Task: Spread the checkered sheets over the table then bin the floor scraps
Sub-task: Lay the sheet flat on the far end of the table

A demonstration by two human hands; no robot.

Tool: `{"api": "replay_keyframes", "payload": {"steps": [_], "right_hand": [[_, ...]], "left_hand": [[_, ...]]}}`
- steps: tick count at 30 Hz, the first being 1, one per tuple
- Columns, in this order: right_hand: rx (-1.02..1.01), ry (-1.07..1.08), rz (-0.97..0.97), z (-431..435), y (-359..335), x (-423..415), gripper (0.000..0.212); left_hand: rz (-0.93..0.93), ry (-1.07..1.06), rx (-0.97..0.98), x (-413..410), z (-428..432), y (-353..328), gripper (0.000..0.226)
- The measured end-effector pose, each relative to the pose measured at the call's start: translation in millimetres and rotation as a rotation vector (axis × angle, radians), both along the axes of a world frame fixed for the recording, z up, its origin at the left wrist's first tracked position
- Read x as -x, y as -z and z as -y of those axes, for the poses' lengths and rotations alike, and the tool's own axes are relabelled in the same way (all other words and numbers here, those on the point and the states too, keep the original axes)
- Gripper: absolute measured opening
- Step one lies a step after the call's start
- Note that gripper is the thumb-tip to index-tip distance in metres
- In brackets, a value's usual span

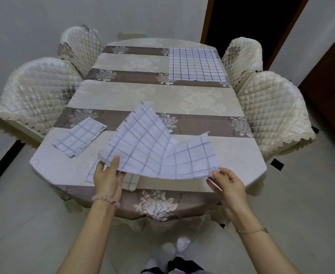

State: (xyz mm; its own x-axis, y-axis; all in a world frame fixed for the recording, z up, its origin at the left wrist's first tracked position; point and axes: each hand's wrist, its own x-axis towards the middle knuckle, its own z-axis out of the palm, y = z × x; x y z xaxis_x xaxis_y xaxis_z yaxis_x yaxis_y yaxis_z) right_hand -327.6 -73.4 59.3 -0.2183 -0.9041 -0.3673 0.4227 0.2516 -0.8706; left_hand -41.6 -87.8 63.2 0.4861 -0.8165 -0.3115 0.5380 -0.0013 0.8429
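A white checkered sheet [154, 149] hangs in the air over the near end of the table [231, 155], its far edge curling up. My left hand [108, 177] grips its near left corner, thumb on top. My right hand [226, 184] pinches its near right corner. One checkered sheet [195, 65] lies spread flat at the far right of the table. A folded checkered sheet [79, 136] lies at the near left. Another folded piece [130, 181] sits under the held sheet, by my left hand. Small black scraps [277, 164] lie on the floor at the right.
Four quilted cream chairs stand around the table, two on the left [38, 97] and two on the right [269, 107]. A dark doorway [247, 18] opens behind the table at the far right. Tiled floor surrounds the table; my feet show at the bottom.
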Motion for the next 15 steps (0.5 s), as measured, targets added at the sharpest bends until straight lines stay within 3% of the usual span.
{"api": "replay_keyframes", "payload": {"steps": [5,7,10,15], "right_hand": [[-0.188,0.079,0.098,-20.0,47.6,-6.5,0.008],[-0.239,0.121,0.137,-25.3,61.5,-8.8,0.007],[-0.293,0.102,0.185,-33.2,71.8,-11.4,0.011],[-0.336,-0.136,0.099,-51.6,76.4,-5.0,0.009]], "left_hand": [[-0.180,0.120,-0.240,11.8,-12.4,33.0,0.034],[-0.165,0.217,-0.334,30.4,-23.7,43.5,0.034],[-0.116,0.328,-0.437,63.1,-41.6,54.4,0.010],[0.000,0.248,-0.436,82.3,-37.7,60.6,0.027]]}}
